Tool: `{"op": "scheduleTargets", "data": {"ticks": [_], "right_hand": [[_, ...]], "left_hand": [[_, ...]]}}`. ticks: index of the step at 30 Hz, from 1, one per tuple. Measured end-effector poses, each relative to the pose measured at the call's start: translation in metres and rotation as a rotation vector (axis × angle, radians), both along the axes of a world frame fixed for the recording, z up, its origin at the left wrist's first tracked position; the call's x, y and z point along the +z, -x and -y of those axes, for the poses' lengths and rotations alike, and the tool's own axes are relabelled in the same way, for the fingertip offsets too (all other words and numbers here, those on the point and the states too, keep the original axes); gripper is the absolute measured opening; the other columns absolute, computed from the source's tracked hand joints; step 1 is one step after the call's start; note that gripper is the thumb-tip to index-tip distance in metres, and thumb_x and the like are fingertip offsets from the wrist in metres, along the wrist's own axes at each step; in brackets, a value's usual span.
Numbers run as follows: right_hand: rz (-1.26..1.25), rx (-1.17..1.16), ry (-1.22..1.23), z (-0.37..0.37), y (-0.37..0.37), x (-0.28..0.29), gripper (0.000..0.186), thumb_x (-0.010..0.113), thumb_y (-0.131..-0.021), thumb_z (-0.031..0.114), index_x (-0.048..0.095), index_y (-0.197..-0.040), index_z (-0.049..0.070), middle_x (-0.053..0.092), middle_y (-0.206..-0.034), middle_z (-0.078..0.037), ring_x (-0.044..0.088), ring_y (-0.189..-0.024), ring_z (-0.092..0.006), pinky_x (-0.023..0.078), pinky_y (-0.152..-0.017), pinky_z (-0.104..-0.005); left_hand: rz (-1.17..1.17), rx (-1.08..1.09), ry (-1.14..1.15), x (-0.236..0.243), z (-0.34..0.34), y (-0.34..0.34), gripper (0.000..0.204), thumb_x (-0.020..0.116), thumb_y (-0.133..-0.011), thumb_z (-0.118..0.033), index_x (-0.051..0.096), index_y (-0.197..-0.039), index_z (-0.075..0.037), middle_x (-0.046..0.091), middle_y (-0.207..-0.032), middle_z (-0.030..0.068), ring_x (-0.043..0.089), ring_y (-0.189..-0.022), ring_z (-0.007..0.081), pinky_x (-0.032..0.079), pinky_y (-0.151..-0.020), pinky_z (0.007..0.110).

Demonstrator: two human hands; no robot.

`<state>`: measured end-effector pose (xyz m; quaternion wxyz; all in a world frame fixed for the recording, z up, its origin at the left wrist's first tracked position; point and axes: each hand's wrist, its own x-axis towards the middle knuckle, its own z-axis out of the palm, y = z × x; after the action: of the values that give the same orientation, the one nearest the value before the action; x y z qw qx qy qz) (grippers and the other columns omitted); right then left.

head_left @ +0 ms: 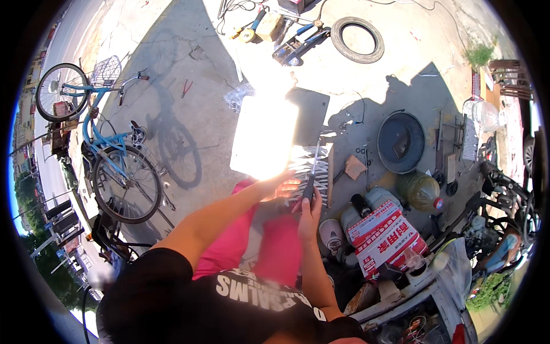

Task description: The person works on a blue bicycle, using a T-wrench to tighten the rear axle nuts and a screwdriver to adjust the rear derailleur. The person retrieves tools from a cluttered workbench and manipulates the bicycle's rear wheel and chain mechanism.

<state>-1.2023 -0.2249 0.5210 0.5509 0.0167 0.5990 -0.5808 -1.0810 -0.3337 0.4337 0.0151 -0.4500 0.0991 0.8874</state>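
Observation:
My right hand [309,207] grips the dark handle of a long thin tool [313,180], probably a screwdriver, pointing away from me. My left hand [278,188] has its fingers apart at the near-left side of a rack of silver metal tools [322,166], possibly wrenches; whether it touches them I cannot tell. Beyond both hands a pale flat board [255,126], partly washed out by sunlight, lies on the concrete, with a crumpled blue plastic bag [238,97] at its far left.
Left stands a blue bicycle [112,140]. Right are a dark basin [400,140], brick [355,168], liquid jug [424,192], red-white boxes [387,243] and machinery [498,223]. Further off lie a tyre [357,39], floor jack [301,45], pliers [187,88] and power tool [248,33].

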Motion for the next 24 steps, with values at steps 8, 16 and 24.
{"op": "scheduleTargets", "data": {"ticks": [8,16,24], "right_hand": [[-0.075,0.693,0.233,0.005,-0.079,0.111,0.045,0.049,-0.091,0.009,0.04,-0.135,0.007,0.056,-0.1,-0.008,0.056,-0.074,-0.0132,0.048,-0.065,-0.026],[-0.663,0.7,-0.167,-0.003,-0.144,0.124,0.033,0.053,-0.091,0.013,0.052,-0.121,0.0,0.057,-0.116,-0.014,0.058,-0.101,-0.0197,0.046,-0.086,-0.0307],[-1.062,1.155,-0.189,0.023,-0.202,0.041,0.034,0.058,-0.088,0.019,0.056,-0.115,-0.001,0.062,-0.106,-0.016,0.062,-0.087,-0.0213,0.05,-0.077,-0.032]], "left_hand": [[-0.168,0.276,0.055,0.196,-0.027,-0.111,0.03,0.051,-0.096,-0.026,0.051,-0.123,-0.014,0.06,-0.109,0.003,0.06,-0.096,0.0164,0.051,-0.073,0.033],[-0.199,0.464,0.033,0.199,0.028,-0.232,0.017,0.05,-0.097,-0.027,0.057,-0.101,-0.011,0.064,-0.091,0.0062,0.063,-0.088,0.0191,0.051,-0.078,0.036],[0.047,0.637,0.318,0.259,0.164,-0.467,0.049,0.037,-0.098,-0.047,0.049,-0.123,-0.006,0.057,-0.071,0.0046,0.048,-0.05,0.0133,0.038,-0.042,0.026]]}}
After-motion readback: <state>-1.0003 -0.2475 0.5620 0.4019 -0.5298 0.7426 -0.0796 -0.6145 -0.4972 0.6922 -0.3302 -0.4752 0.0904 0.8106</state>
